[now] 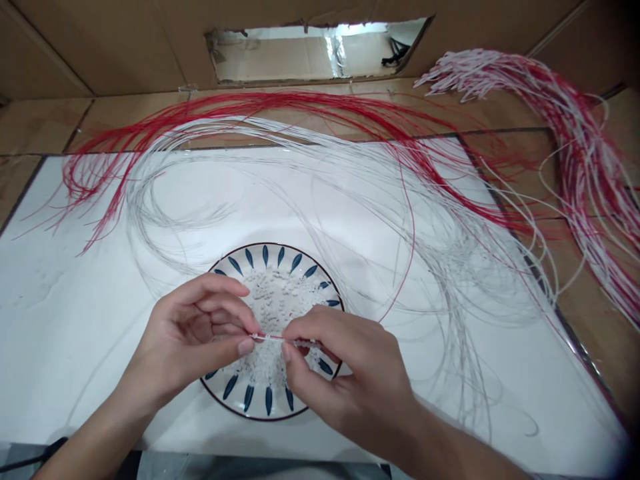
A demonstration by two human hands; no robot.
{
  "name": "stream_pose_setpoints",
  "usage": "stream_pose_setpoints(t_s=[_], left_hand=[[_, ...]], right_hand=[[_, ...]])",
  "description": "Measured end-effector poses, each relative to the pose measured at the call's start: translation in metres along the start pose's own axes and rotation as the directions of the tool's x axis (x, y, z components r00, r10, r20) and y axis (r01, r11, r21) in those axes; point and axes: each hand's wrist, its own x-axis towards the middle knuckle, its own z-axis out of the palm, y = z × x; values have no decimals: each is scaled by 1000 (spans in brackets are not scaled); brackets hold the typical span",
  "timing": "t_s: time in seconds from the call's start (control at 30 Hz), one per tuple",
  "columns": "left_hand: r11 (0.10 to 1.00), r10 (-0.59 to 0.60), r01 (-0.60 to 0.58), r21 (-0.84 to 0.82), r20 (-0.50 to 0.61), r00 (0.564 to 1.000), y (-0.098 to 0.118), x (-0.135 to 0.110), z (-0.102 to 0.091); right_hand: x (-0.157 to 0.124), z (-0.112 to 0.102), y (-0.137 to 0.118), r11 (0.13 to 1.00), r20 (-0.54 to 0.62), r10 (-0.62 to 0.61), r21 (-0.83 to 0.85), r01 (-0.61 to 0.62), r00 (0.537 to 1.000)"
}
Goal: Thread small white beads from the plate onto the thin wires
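Over the plate, my left hand point(183, 337) pinches one end of a short stretch of red and white cord point(274, 337) between thumb and index finger. A few tiny white beads seem to sit on it. The other side of that stretch is in the closed fingertips of my right hand point(350, 357), where more small white beads show in part behind the fingers. Below both hands, the round plate point(249, 398) with dark blue petal marks and a dark rim bears a spread of tiny white beads point(273, 293).
Long red cords point(280, 100) and white cords point(240, 121) arc across the back of the white sheet point(50, 300). A red and white cord bundle point(565, 113) lies at the right on brown cardboard. A cardboard wall point(125, 47) with a cut opening stands behind.
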Motion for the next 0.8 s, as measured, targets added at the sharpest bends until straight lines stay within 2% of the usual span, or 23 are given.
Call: stream_pose_setpoints(t_s=[0.13, 0.2, 0.27, 0.33, 0.4, 0.47, 0.57, 0.8], left_hand=[[987, 79, -92, 135, 97, 992, 0, -4, 2], [936, 146, -169, 308, 95, 985, -1, -7, 2], [790, 245, -247, 562, 81, 966, -3, -6, 1], [555, 329, -299, 776, 126, 936, -5, -3, -1], [349, 342, -310, 885, 188, 921, -7, 2, -3], [232, 318, -298, 926, 217, 923, -8, 6, -3], [182, 302, -304, 935, 241, 923, -8, 9, -3], [196, 327, -311, 930, 237, 915, -12, 7, -3]], right_hand=[[1, 0, 0, 1000, 4, -18, 11, 18, 1000], [1, 0, 0, 1000, 0, -23, 13, 23, 1000], [1, 1, 1, 1000, -7, -17, 6, 17, 1000], [1, 1, 2, 1000, -10, -5, -1, 5, 1000], [1, 0, 1, 1000, -10, -2, 0, 2, 1000], [1, 0, 1, 1000, -6, -3, 3, 3, 1000], [1, -1, 0, 1000, -2, -2, 0, 2, 1000], [1, 0, 2, 1000, -13, -9, 5, 9, 1000]])
